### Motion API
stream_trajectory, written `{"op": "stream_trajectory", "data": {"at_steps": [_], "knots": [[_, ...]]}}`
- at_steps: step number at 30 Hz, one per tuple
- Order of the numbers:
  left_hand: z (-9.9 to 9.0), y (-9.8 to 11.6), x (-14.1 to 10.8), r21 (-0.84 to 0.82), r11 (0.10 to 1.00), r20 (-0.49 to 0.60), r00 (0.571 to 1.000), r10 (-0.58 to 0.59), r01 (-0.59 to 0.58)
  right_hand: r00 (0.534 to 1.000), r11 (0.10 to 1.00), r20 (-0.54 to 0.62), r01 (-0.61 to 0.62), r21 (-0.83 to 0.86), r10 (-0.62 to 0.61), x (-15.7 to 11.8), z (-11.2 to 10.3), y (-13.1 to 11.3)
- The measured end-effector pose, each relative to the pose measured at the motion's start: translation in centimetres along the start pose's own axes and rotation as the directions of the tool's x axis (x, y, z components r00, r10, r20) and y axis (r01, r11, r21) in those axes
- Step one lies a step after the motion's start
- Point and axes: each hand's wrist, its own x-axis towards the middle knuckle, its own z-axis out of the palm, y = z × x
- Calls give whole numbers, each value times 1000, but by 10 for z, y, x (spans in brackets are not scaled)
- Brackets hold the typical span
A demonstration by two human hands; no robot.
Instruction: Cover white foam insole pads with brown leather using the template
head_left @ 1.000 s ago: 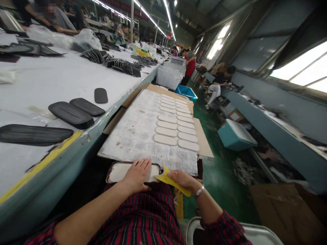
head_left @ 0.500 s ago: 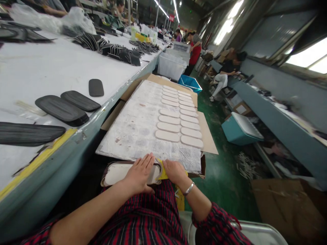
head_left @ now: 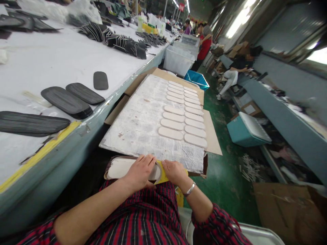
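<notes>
A long oval piece with a white face and a dark, ragged rim (head_left: 120, 167) lies across in front of my body. My left hand (head_left: 140, 172) spans its right half, fingers over the far edge and thumb at the near side. Around the piece's right end sits a flat yellow piece with a curved cut-out (head_left: 161, 174); its exact kind is unclear. My right hand (head_left: 175, 173) is closed on that yellow piece, palm down. Just beyond both hands is a whitish board (head_left: 135, 126), bearing two columns of pale oval pieces (head_left: 170, 133) on its right side.
Left is a long white-topped table (head_left: 30, 75) with black oval pieces (head_left: 65, 100) and stacked dark parts (head_left: 109, 39). Cardboard surrounds the board. Beyond stand a blue crate (head_left: 196, 80) and a white bin (head_left: 178, 61). A teal box (head_left: 247, 129) and seated person (head_left: 237, 69) are right.
The camera view has shifted slightly, moving the scene a little right and up. My fingers look slightly more bent on the oval piece. The yellow piece has turned slightly at its end.
</notes>
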Motion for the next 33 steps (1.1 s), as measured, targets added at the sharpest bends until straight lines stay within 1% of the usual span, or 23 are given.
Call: {"op": "stream_trajectory", "data": {"at_steps": [3,5,7,9,11,14,16,19,23,28,33], "knots": [[1,2,-5,-5,1000,-20,999,30,-30,990,991,107,77,109,-89,1,-7,8],[-1,-1,-8,-24,999,-19,999,45,-45,982,983,138,110,145,-131,0,-11,16],[-5,-7,-10,-53,998,-10,999,36,-36,990,987,102,86,133,-100,-6,-13,24],[-11,-13,-11,-75,997,15,1000,9,-8,999,995,21,22,93,-24,-14,-9,27],[-16,-17,-10,-84,996,54,999,-5,9,998,998,-54,-28,51,31,-24,-2,24],[-18,-14,-7,-75,997,100,995,20,-12,994,999,-105,-37,15,39,-33,9,11],[-14,-8,-6,-49,998,104,994,40,-35,992,999,-121,-32,5,33,-33,13,3],[-4,2,-4,0,999,79,996,44,-44,991,999,-132,-35,-8,34,-30,14,-4],[5,8,-3,37,999,18,1000,23,-24,987,993,-117,-116,-16,113,-29,12,-8],[2,7,-1,22,999,-16,999,36,-36,977,983,-114,-183,9,183,-30,18,-12],[-1,3,1,1,999,-19,999,49,-49,970,980,-138,-196,31,198,-24,24,-10]]}}
